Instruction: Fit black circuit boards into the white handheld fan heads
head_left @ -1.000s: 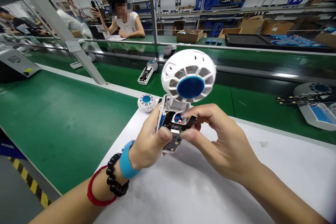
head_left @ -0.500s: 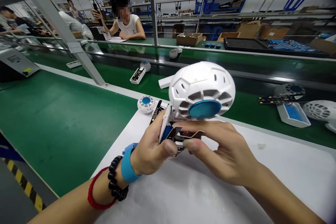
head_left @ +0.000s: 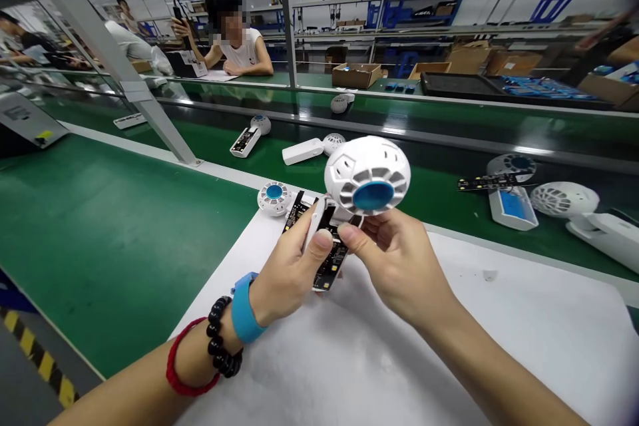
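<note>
Between my hands is a white handheld fan [head_left: 368, 170], its round vented head with a blue centre disc pointing up and away. A black circuit board [head_left: 331, 259] lies in its open handle. My left hand [head_left: 289, 263] is closed around the handle, thumb on the board. My right hand [head_left: 394, 253] grips the other side near the neck, thumb on the board's upper edge; its other fingers are partly hidden behind the fan. Just beyond my left hand, a second fan [head_left: 274, 198] with an exposed board lies on the white sheet.
White paper [head_left: 399, 359] covers the bench before me, with green mat [head_left: 124, 239] to the left. Past the bench edge, a green conveyor [head_left: 419, 213] carries several fans and parts, including an open fan [head_left: 245, 140]. A slanted metal post [head_left: 150, 106] stands left. A co-worker [head_left: 239, 46] sits opposite.
The fan has come lower and turned, and its board now lies flat in the handle, no longer raised. My right thumb has shifted onto it. Fans on the conveyor have moved left.
</note>
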The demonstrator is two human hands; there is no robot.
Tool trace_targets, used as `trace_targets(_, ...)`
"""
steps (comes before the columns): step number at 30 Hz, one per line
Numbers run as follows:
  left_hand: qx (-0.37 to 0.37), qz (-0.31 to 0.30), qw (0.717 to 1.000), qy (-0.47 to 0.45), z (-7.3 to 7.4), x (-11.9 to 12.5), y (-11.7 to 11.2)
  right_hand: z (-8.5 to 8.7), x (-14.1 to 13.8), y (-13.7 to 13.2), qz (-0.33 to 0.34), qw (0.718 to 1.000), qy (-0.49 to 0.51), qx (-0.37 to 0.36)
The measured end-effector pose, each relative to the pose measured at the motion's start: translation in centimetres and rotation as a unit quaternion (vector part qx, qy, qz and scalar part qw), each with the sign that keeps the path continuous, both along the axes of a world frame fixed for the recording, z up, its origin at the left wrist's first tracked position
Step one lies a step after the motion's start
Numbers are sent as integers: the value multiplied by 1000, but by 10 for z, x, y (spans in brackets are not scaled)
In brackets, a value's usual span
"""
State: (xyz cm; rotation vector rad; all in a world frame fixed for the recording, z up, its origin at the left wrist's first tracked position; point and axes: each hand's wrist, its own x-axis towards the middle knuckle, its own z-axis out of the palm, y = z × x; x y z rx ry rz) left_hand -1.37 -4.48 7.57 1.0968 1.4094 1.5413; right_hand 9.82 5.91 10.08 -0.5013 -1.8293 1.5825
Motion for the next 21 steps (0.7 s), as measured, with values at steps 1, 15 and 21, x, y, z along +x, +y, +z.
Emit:
trace_targets(1, -25, -32, 999, -23, 1, -1, 0, -1, 0, 3, -3, 1000, 2, -9)
trace_targets(15, -141, -77, 986, -48, 3, 5, 1, -6, -4, 14, -40, 999, -15, -33)
trace_targets(21, -90, -57, 986, -132, 12, 1, 2, -2, 2, 3, 132, 988, -64, -56)
